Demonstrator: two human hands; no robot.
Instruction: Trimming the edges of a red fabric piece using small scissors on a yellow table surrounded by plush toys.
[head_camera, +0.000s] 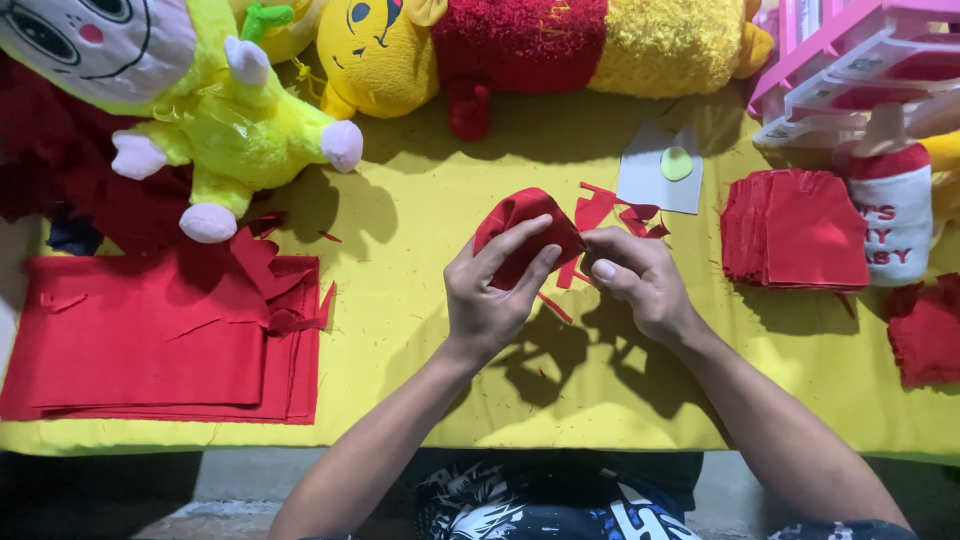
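My left hand (492, 300) and my right hand (640, 283) together hold a small piece of red felt (520, 222) a little above the yellow table cover (420, 330). The left fingers wrap over the front of the felt; the right thumb and fingers pinch its right edge. Red felt scraps (620, 212) lie just behind the hands. A grey card (655, 172) with a pale green round cutout (677, 163) sits beyond them.
A stack of large red felt sheets (160, 340) lies at the left. A pile of small red cut squares (795, 228) is at the right, beside a red-and-white plush bottle (893, 205). Yellow plush toys (240, 110) line the back; pink plastic trays (860, 60) stand at the back right.
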